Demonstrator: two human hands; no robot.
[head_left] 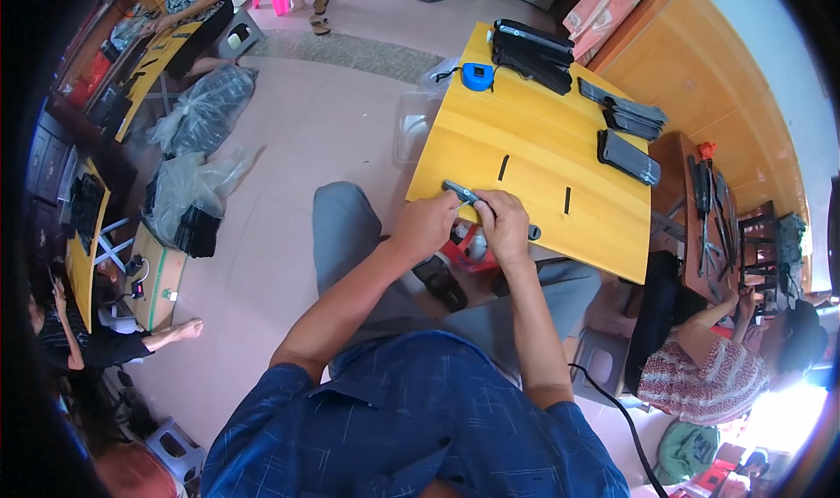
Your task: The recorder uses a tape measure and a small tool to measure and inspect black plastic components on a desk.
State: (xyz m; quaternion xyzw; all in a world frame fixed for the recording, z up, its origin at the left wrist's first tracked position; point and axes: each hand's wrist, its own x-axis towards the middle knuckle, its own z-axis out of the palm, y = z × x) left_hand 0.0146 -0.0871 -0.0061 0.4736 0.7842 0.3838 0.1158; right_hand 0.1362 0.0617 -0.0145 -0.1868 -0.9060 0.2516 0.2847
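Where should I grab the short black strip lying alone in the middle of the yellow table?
Probably pinch the black strip at its middle, across its narrow width, coming straight down from above. It lies flat and slim on the yellow table, apart from both hands, with bare wood along both long edges for the fingers.

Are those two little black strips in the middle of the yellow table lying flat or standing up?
Lying flat: both black strips rest lengthwise on the yellow table, apart.

Pretty bright, even daylight overall, soft shadows. Blown-out glare at the lower right corner (total white blob). Heavy fisheye bending, black vignette around the rim, edges go soft.
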